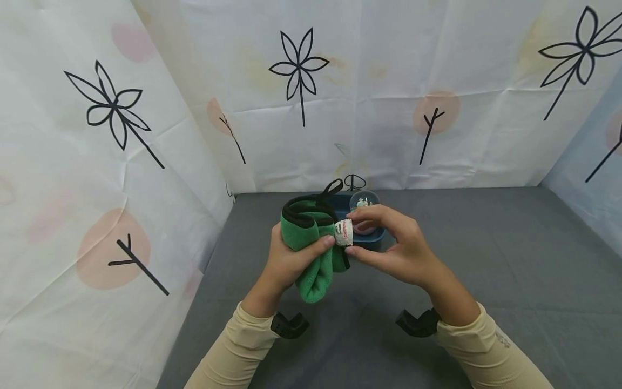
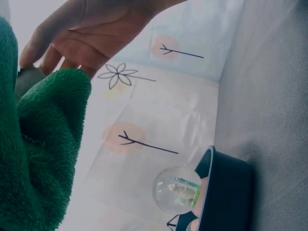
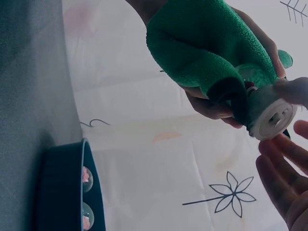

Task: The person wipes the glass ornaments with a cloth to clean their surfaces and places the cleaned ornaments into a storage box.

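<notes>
In the head view my left hand (image 1: 286,260) grips a green cloth (image 1: 297,236) with dark edging and a hanging loop. The cloth is wrapped round a small snow globe, whose whitish lettered base (image 1: 344,232) sticks out to the right. My right hand (image 1: 403,249) pinches that base between thumb and fingers. From the right wrist, the round white underside (image 3: 276,119) of the base shows, and a bit of the clear dome (image 3: 251,73) peeks out of the cloth. Most of the dome is hidden by the cloth.
Behind the hands, a dark blue bin (image 2: 231,192) stands on the grey tabletop (image 1: 510,259). It holds several snow globes, one with a large clear dome (image 2: 175,190) rising above the rim. A white patterned curtain (image 1: 369,135) hangs along the table's back and left.
</notes>
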`<state>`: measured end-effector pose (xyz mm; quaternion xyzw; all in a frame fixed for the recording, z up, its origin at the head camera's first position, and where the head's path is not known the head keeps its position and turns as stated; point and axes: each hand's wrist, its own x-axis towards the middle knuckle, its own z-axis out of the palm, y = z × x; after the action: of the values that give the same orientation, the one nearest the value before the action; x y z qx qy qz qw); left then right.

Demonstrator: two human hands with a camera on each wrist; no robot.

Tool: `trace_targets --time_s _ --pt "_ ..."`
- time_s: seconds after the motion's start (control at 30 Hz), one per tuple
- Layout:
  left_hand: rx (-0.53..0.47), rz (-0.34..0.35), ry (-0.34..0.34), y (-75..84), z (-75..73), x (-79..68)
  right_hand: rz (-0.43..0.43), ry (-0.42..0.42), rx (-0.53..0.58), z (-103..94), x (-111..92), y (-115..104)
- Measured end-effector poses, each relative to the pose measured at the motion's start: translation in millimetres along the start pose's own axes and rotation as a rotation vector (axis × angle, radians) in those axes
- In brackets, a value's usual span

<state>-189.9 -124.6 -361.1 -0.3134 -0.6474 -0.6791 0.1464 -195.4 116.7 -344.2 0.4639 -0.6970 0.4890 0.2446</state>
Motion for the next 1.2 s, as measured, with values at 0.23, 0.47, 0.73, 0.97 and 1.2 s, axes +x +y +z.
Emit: trace_targets --time_s 0.23,0.47,0.73,0.97,1.2 --pt "0.032 0.034 -0.027 0.0 -0.1 0.0 0.107 -0.007 -0.022 -0.8 -0.7 -2.8" --pt "0.003 0.013 0.024 1.2 -0.1 -1.4 0.019 -0.016 0.019 -0.3 -0.5 -0.2" --pt "-0.001 -0.014 0.016 2.6 -0.7 -1.1 -0.047 -0.011 0.017 -0.7 0.2 0.8" --pt "-0.006 -0.001 0.002 1.4 -0.2 -0.8 0.065 -0.025 0.017 -1.7 -1.4 -1.9" --pt "-0.015 0.038 0.015 0.0 0.5 0.1 -0.028 -0.014 -0.032 -1.8 1.1 -1.3"
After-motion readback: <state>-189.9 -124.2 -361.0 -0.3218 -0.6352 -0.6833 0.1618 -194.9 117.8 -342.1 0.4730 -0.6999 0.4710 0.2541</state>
